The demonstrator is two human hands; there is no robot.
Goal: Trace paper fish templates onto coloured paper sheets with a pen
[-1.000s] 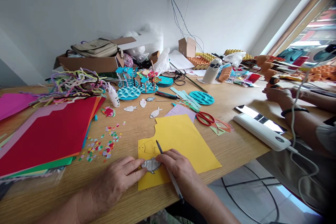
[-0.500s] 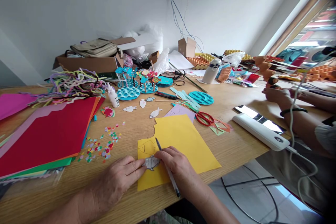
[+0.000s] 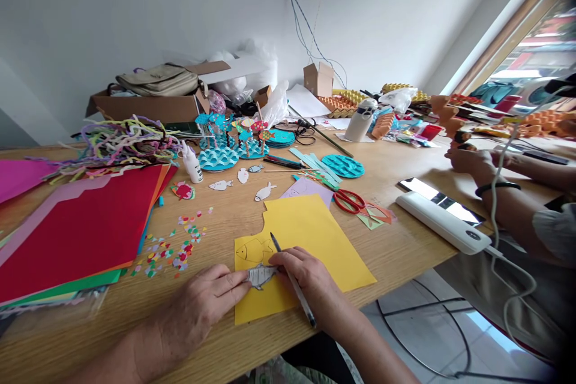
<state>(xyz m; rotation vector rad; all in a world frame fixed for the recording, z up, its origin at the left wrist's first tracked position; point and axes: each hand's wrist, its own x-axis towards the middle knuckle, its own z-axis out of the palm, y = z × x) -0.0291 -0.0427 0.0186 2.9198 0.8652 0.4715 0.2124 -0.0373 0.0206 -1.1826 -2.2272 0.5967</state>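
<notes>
A yellow sheet of paper (image 3: 333, 252) lies at the table's front edge, with a fish outline (image 3: 253, 250) drawn near its left side. Just below that outline rests a small grey-white paper fish cutout (image 3: 261, 276). My left hand (image 3: 211, 294) presses the cutout's left end onto the sheet with its fingertips, fingers held together. At the other end, my right hand (image 3: 306, 279) touches the tail with its fingertips. It also grips a pen (image 3: 294, 282), whose tip points away from me, raised off the drawing.
Coloured sheets (image 3: 85, 222) and paper scraps (image 3: 180, 246) lie left. Behind are white fish cutouts (image 3: 264, 192), a glue bottle (image 3: 192, 165), blue wavy crafts (image 3: 218, 159) and red-handled scissors (image 3: 348, 201). A power bank (image 3: 443, 222) and another person's hands (image 3: 472, 162) are at right.
My right hand has shifted slightly right, uncovering the drawn fish's tail and more of the cutout. The pen has moved along with it. My left hand stays in place.
</notes>
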